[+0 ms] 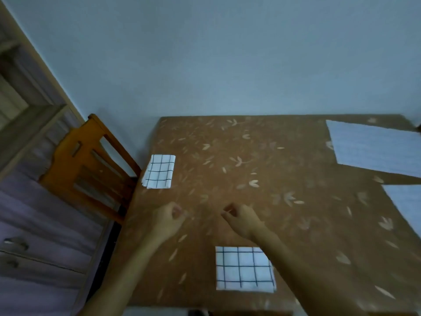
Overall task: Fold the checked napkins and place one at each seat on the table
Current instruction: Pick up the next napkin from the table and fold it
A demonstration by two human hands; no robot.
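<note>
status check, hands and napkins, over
Left hand and right hand curled, empty, over the table. Folded napkin by the chair, second napkin at near edge. Two unfolded cloths at right. Nothing blocking the hands.

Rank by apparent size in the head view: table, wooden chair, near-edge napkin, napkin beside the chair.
1. table
2. wooden chair
3. near-edge napkin
4. napkin beside the chair
The two napkins may match: nearness makes that unsure.
</note>
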